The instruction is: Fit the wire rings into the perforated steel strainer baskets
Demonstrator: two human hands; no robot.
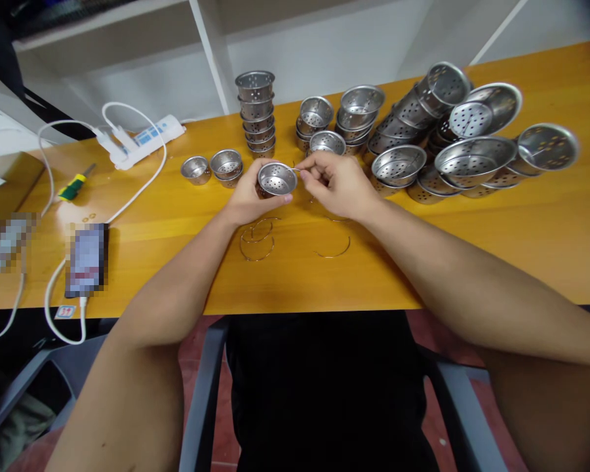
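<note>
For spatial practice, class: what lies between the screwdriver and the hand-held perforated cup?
Head view: a white cable and two small metal cups lie left of the held perforated cup.

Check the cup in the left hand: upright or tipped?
Tipped. The cup in the left hand shows its open mouth and holed bottom to the camera.

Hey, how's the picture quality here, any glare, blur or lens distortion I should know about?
Head view: even indoor light, with soft glare on the steel strainers at right; the wide lens bows the table edge; a flat device at left is pixelated; the left hand, the cup it holds and the right hand pinching a wire are sharp.
</note>
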